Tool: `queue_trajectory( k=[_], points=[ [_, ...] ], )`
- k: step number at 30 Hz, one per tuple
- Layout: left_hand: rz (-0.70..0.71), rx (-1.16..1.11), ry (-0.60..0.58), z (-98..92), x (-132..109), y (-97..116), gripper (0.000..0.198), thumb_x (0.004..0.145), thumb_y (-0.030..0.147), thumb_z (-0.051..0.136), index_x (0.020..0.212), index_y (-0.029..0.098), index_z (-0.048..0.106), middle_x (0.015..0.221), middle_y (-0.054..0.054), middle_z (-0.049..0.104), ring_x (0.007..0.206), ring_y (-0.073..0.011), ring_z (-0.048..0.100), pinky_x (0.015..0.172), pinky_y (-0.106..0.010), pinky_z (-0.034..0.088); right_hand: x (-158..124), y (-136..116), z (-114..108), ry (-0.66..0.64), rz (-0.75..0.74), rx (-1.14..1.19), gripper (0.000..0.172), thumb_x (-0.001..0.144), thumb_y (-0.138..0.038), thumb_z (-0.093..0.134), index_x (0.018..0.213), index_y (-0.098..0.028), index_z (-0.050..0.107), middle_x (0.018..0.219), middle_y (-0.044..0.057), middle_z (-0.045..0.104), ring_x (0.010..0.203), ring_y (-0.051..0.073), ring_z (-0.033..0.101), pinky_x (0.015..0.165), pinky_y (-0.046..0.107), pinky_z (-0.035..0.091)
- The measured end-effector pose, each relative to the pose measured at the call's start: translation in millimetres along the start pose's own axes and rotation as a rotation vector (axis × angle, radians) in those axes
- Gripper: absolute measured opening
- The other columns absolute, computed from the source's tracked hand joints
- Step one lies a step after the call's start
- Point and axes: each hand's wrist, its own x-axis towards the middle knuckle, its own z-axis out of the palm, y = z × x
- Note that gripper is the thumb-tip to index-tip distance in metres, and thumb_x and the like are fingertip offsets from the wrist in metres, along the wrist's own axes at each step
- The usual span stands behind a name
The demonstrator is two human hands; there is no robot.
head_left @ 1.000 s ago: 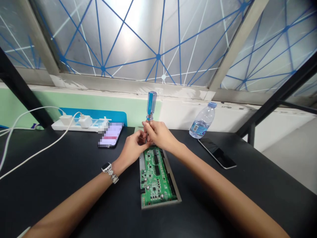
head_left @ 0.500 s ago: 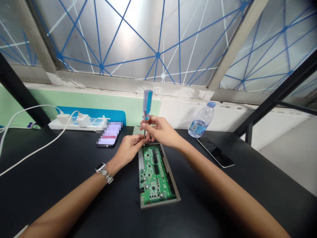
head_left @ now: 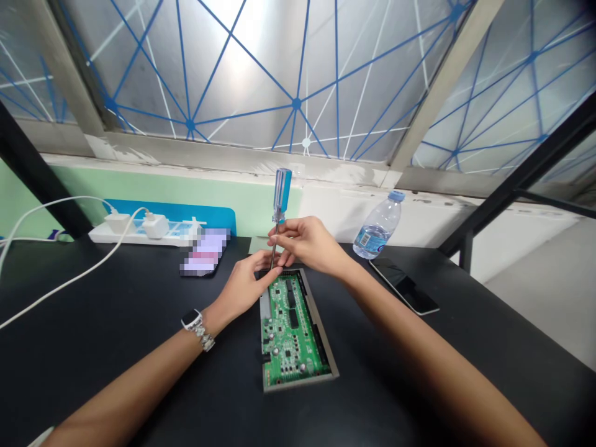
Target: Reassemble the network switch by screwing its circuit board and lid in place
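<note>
A green circuit board lies in a grey metal tray on the black table. A screwdriver with a clear blue handle stands upright over the board's far end, its tip hidden behind my fingers. My right hand pinches its metal shaft just below the handle. My left hand, a watch on its wrist, rests at the board's far left corner with fingers closed around the lower shaft near the tip.
A water bottle stands at the back right, with a dark phone lying beside it. Another phone lies back left, next to a white power strip with chargers and white cables. A black frame post rises on the right.
The screwdriver handle has turned and tilted slightly right. My right fingers have shifted on the shaft, and my left hand has slid a little forward along the board's corner.
</note>
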Motion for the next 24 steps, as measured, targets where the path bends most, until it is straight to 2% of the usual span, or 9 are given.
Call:
queue_trajectory(
  k=[2,5,9,12,15,18,21,24],
  points=[
    [0.022,0.045,0.081,3.4,0,2,0.018,0.088,0.03,0.066,0.102,0.018,0.063,0.103,-0.007,0.073,0.1,-0.0233,0.07,0.096,-0.038,0.052,0,1,1,0.038,-0.023,-0.022,0.015,0.085,-0.028,0.068,0.084,-0.013,0.065,0.061,0.002,0.068,0.051,0.016,0.07,0.046,0.023,0.057],
    [0.034,0.139,0.175,6.8,1,7,0.012,0.088,0.031,0.066,0.091,0.019,0.062,0.091,-0.004,0.072,0.09,-0.0218,0.071,0.087,-0.035,0.055,0,2,5,0.079,-0.042,-0.044,0.017,0.084,-0.03,0.07,0.08,-0.015,0.062,0.056,0.001,0.066,0.049,0.016,0.069,0.044,0.023,0.055],
    [0.023,0.196,0.25,8.1,2,7,0.015,0.086,0.032,0.068,0.083,0.019,0.06,0.082,-0.002,0.069,0.08,-0.0197,0.069,0.078,-0.032,0.054,0,2,11,0.143,-0.076,-0.088,0.02,0.083,-0.031,0.07,0.075,-0.018,0.058,0.053,-0.001,0.062,0.047,0.017,0.067,0.042,0.024,0.054],
    [-0.016,0.14,0.271,7.1,3,1,0.018,0.085,0.033,0.069,0.082,0.018,0.061,0.081,-0.003,0.07,0.078,-0.0201,0.069,0.075,-0.032,0.055,0,5,15,0.198,-0.075,-0.097,0.024,0.081,-0.033,0.072,0.074,-0.019,0.055,0.054,-0.002,0.061,0.047,0.017,0.068,0.042,0.025,0.054],
    [-0.073,-0.021,0.233,5.2,3,-4,0.018,0.083,0.033,0.071,0.084,0.016,0.065,0.084,-0.006,0.074,0.083,-0.0224,0.072,0.08,-0.034,0.056,1,7,16,0.199,-0.05,-0.048,0.028,0.081,-0.038,0.073,0.075,-0.019,0.053,0.055,-0.002,0.061,0.049,0.017,0.068,0.044,0.025,0.055],
    [-0.101,-0.145,0.153,2.6,3,-3,0.02,0.083,0.034,0.071,0.087,0.015,0.069,0.092,-0.01,0.076,0.092,-0.0257,0.073,0.087,-0.037,0.056,3,7,13,0.127,-0.028,0.023,0.03,0.079,-0.04,0.075,0.08,-0.018,0.055,0.062,-0.001,0.064,0.052,0.016,0.069,0.046,0.023,0.055],
    [-0.086,-0.117,0.05,-1.5,2,3,0.022,0.089,0.035,0.063,0.095,0.015,0.072,0.101,-0.011,0.076,0.1,-0.027,0.071,0.092,-0.039,0.054,4,2,6,0.018,0.016,0.13,0.031,0.084,-0.041,0.071,0.096,-0.015,0.059,0.091,0.008,0.073,0.054,0.013,0.07,0.04,0.02,0.05],
    [-0.055,-0.034,-0.018,-5.3,1,8,0.025,0.094,0.035,0.056,0.1,0.017,0.072,0.104,-0.01,0.076,0.1,-0.0271,0.07,0.09,-0.038,0.053,3,-2,1,-0.068,0.059,0.211,0.035,0.089,-0.039,0.065,0.111,-0.014,0.058,0.115,0.015,0.071,0.057,0.012,0.07,0.036,0.018,0.046]
  ],
)
